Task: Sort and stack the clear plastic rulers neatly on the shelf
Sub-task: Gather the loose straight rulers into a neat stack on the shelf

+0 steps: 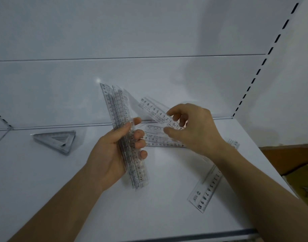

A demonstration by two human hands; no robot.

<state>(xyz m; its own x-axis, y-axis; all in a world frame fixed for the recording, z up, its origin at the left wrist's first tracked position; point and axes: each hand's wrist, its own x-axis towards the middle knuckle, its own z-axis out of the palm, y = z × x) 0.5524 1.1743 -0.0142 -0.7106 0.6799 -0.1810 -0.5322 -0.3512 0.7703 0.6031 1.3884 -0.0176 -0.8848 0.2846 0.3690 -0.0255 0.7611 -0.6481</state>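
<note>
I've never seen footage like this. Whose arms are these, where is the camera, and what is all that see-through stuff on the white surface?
There is no machine here: a person wears a wide-angle camera on the head, so you look down along their own arms. The left hand grips a bundle of clear rulers, held on edge. The right hand pinches a single ruler lifted above the white shelf. More loose rulers lie flat under that hand, another ruler lies nearer at the right, and a stack of clear triangular set squares sits at the left. The dashed strip is the slotted shelf upright.
</note>
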